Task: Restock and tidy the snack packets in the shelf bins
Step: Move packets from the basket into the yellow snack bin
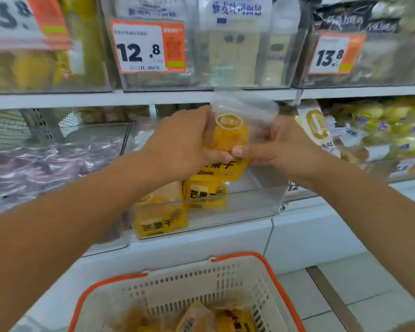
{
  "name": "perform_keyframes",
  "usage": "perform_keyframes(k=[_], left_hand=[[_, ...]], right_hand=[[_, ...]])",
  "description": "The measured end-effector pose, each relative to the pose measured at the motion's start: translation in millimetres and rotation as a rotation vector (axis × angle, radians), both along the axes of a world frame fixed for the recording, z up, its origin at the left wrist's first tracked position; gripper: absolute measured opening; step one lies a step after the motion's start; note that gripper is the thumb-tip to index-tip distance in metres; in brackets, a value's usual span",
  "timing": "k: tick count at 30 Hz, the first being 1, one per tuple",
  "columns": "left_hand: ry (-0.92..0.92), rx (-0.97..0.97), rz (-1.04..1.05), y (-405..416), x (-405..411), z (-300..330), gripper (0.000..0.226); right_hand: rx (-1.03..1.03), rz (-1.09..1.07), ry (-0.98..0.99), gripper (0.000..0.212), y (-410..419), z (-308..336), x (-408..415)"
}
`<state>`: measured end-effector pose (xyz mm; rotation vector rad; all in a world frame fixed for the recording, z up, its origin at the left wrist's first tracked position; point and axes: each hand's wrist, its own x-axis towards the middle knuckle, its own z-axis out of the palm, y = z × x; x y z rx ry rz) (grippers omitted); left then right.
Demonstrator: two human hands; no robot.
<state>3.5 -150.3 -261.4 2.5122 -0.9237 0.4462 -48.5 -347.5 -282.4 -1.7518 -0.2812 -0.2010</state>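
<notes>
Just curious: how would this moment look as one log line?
both hands: left hand, right hand | hold: yellow packet | over: clear bin | basket: more packets

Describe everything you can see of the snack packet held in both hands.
The yellow snack packet is a glossy plastic pouch with a clear top section bearing a round gold-rimmed sticker, orange-yellow pieces showing through the middle, and a yellow lower band printed with black characters. It is held roughly upright above the clear shelf bin. The left hand grips its left side, the right hand pinches its right side; the fingertips meet across its front. Its top is motion-blurred.
</notes>
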Motion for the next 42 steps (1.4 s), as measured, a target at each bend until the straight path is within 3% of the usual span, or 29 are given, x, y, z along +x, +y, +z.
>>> perform_keyframes(k=[4, 10, 13, 18, 21, 23, 25, 28, 29, 32, 34, 36, 39, 40, 41, 42], left_hand=[[0.016, 0.007, 0.153, 8, 9, -37, 0.082], [0.029, 0.025, 0.149, 26, 20, -64, 0.096], [-0.058, 0.115, 0.092, 33, 22, -69, 0.09], [-0.095, 0.164, 0.106, 30, 24, -73, 0.086], [-0.138, 0.21, 0.118, 30, 22, -73, 0.093], [-0.13, 0.272, 0.122, 30, 24, -74, 0.101], [-0.097, 0.337, 0.114, 30, 24, -74, 0.105], [-0.09, 0.351, 0.122, 30, 21, -68, 0.096], [-0.131, 0.323, 0.115, 30, 15, -66, 0.088], [-0.448, 0.114, -0.08, 33, -10, -69, 0.047], [-0.516, 0.063, -0.258, 34, -38, -89, 0.028], [-0.349, 0.363, -0.359, 30, -57, -123, 0.027], [0.182, 1.05, -0.351, 29, -64, -202, 0.033], [0.364, 1.152, -0.28, 33, -64, -230, 0.039], [0.527, 1.17, -0.19, 39, -65, -255, 0.047], [0.662, 1.089, -0.085, 49, -68, -280, 0.054]], right_hand=[[-0.223, 0.04, 0.07, 0.056, 0, -25, 37], [-0.481, 0.036, 0.246, 0.02, 4, -55, 52], [-0.551, -0.032, 0.32, 0.054, 6, -49, 52], [-0.253, -0.225, 0.506, 0.109, 10, -38, 46], [-0.2, -0.176, 0.586, 0.104, 17, -41, 46], [-0.301, -0.13, 0.549, 0.093, 21, -44, 47], [-0.465, -0.126, 0.494, 0.099, 26, -45, 46], [-0.605, -0.219, 0.449, 0.095, 26, -41, 42], [-0.642, -0.31, 0.368, 0.087, 24, -37, 36], [-0.688, -0.628, -0.124, 0.073, 16, -25, 13], [-0.537, -0.535, -0.326, 0.065, 19, -27, -6], [-0.579, -0.328, -0.264, 0.055, 29, -47, -18], [-0.888, 0.173, 0.42, 0.033, 49, -123, -30], [-1.057, 0.333, 0.633, 0.022, 50, -159, -32], [-1.246, 0.433, 0.737, 0.028, 50, -196, -37], [-1.461, 0.51, 0.737, 0.047, 48, -233, -42]])
